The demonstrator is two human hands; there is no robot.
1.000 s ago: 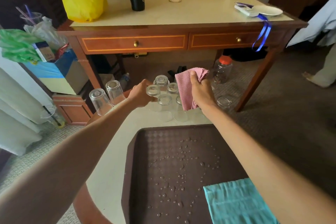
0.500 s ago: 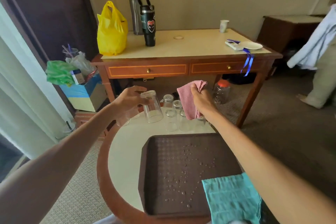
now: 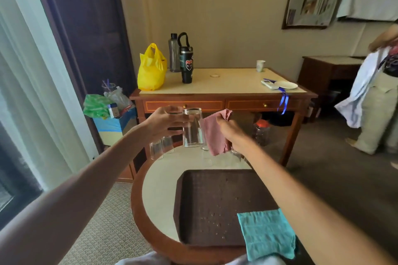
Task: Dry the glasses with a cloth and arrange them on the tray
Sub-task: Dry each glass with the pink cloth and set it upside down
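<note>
Above the table (image 3: 159,196), a glass (image 3: 192,129) is gripped by the left hand (image 3: 164,123); wiping with the cloth (image 3: 214,135) clutched in the right hand (image 3: 231,133) is judged due next.

Pink cloth (image 3: 215,135), teal cloth (image 3: 267,234), dark brown tray (image 3: 193,183) (textured, water-dotted), clear glass (image 3: 193,128).

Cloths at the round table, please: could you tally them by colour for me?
Pink cloth, gripped by the right hand: 1
Teal cloth, lying over a corner of the tray: 1
Total: 2
</note>
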